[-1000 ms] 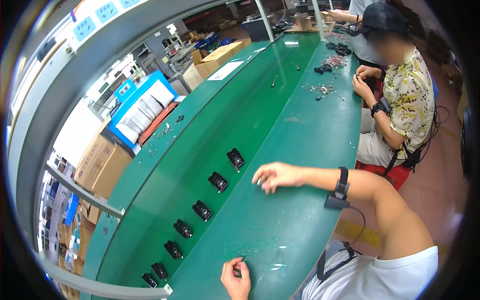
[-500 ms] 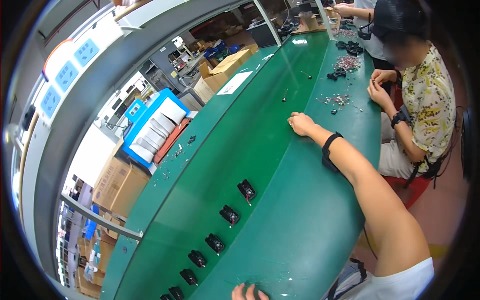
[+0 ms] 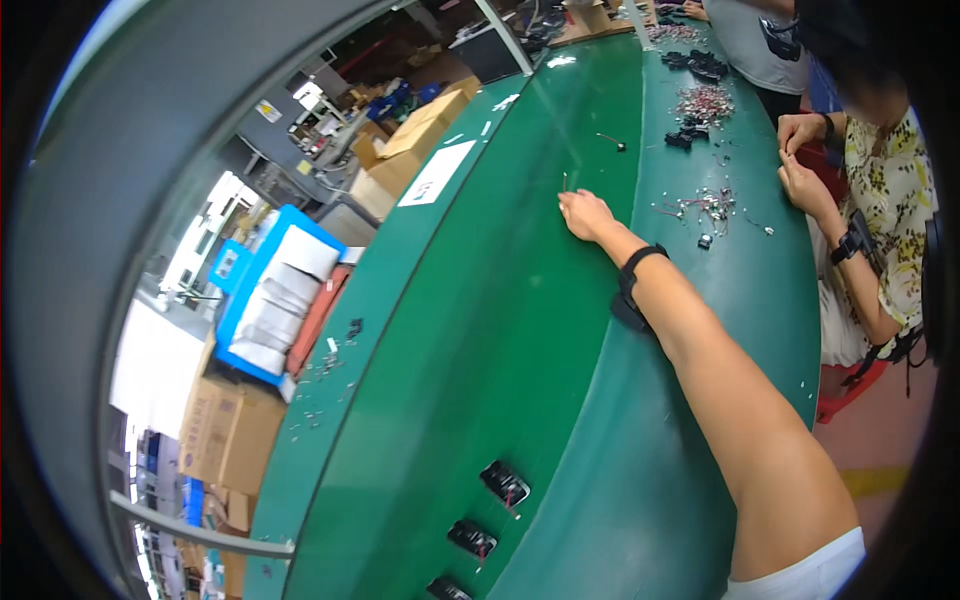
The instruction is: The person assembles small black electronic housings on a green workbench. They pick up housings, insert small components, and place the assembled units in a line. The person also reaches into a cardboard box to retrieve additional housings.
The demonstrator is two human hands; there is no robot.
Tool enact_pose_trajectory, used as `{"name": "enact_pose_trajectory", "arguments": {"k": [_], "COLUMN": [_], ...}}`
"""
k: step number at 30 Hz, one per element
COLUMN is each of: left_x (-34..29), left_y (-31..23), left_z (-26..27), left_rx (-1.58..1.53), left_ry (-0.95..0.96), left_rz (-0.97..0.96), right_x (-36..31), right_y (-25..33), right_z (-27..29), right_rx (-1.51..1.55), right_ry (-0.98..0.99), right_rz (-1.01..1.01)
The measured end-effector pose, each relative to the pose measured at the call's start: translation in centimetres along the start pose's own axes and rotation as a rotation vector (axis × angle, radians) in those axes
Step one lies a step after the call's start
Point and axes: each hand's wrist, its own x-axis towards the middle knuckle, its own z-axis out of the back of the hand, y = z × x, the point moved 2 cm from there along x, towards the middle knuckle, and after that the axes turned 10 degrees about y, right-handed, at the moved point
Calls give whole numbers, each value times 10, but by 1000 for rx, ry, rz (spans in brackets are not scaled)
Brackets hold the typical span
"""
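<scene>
My right hand [image 3: 586, 215] reaches far forward over the green belt [image 3: 450, 380], a black band on its wrist. Its fingers are drawn together over a small wired part [image 3: 565, 183]; a thin wire stands up past the fingertips, while the fingers hide the rest. Another small dark part with a wire [image 3: 621, 147] lies farther along the belt. Near the lower edge, black plastic housings [image 3: 505, 485] with red wires sit in a row on the belt. My left hand is out of the picture.
To the right, a co-worker's hands [image 3: 797, 165] hold something tiny. Piles of wired parts [image 3: 715, 205] and black pieces [image 3: 688, 137] lie on the bench ledge [image 3: 690, 300]. A blue bin [image 3: 285, 295] and cardboard boxes [image 3: 225, 410] stand beyond the belt's left side.
My right hand has moved forward and left off the ledge's edge onto the wired part. My left hand has left the view. The view has shifted, with the housings now lower in it.
</scene>
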Motion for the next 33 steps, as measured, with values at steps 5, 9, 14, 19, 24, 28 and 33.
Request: {"name": "enact_pose_trajectory", "arguments": {"k": [5, 9, 14, 19, 24, 28, 33], "left_x": [9, 15, 17, 3, 2, 32, 13], "left_y": [-24, -31, -35, -23, -49, -55, -55], "left_z": [17, 26, 30, 18, 28, 47, 45], "left_rx": [-25, -50, -18, 25, -22, -28, -6], "left_ry": [47, 84, 91, 89, 25, 4, -90], "left_rz": [32, 60, 101, 124, 179, 84, 91], "right_x": [27, 45, 71, 52, 14, -25, -279], "right_y": [-60, -105, -109, -105, -46, 17, 216], "right_z": [59, 71, 60, 59, 38, 23, -12], "right_rx": [-407, -398, -344, -438, -37, 292, 810], "right_ry": [-279, -93, -110, -374, -447, -282, 687], "right_rz": [-126, -168, -90, 222, 165, 198, 906]}}
